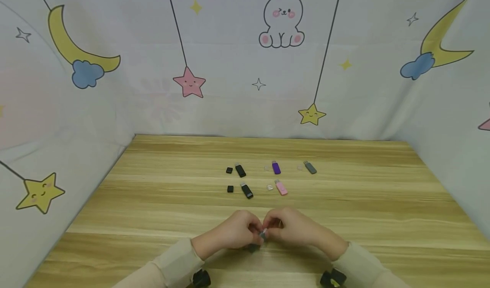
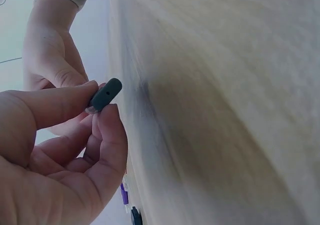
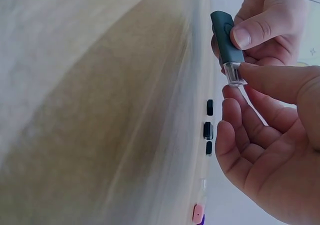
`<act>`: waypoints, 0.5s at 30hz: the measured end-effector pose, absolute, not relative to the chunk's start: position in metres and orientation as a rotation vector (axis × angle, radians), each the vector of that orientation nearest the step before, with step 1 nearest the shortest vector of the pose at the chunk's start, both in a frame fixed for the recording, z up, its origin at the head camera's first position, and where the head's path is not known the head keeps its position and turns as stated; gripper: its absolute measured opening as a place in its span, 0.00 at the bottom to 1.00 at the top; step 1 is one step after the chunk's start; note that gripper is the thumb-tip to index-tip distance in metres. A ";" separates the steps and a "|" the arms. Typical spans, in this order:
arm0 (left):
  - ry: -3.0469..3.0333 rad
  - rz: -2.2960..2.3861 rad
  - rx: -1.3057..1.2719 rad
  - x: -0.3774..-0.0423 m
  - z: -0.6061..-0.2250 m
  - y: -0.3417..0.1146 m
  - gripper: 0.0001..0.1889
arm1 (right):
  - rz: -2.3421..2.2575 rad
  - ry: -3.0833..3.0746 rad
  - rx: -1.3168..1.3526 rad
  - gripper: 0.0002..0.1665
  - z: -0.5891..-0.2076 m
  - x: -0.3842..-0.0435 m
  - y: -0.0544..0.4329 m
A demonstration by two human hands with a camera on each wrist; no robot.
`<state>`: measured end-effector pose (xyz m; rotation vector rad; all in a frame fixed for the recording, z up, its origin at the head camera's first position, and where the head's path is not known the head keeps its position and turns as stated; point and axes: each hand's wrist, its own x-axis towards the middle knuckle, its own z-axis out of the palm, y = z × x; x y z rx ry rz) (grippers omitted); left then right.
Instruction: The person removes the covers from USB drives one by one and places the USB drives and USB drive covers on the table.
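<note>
Near the front of the table, my left hand (image 1: 239,230) pinches the body of a dark grey-green USB stick (image 3: 226,35) between thumb and fingers. Its rounded end (image 2: 108,93), with a small hole, faces the left wrist camera. A clear cap (image 3: 233,74) covers the stick's other end, and the thumb and fingertips of my right hand (image 1: 292,226) pinch it. The right wrist view shows cap and stick touching in one line; whether the cap is fully seated I cannot tell. Both hands are close together, just above the wood.
Beyond the hands, uncapped USB sticks lie in two rows: black ones (image 1: 240,170), a purple one (image 1: 276,167), a pink one (image 1: 281,187) and a grey one (image 1: 310,167). Each has its cap at its left, such as a black cap (image 1: 230,189) or a clear cap (image 1: 269,187).
</note>
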<state>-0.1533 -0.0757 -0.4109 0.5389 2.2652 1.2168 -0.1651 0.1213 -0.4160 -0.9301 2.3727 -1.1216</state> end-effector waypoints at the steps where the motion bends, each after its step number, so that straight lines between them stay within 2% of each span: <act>1: 2.264 1.226 0.535 -0.153 -0.411 -0.075 0.02 | -1.138 2.371 -0.920 0.02 -0.415 -0.165 0.122; 9: 2.291 1.310 0.522 -0.153 -0.410 -0.074 0.04 | -1.198 2.406 -0.849 0.06 -0.415 -0.167 0.126; 15: 2.291 1.400 0.527 -0.154 -0.410 -0.072 0.04 | -1.279 2.390 -0.780 0.12 -0.416 -0.166 0.127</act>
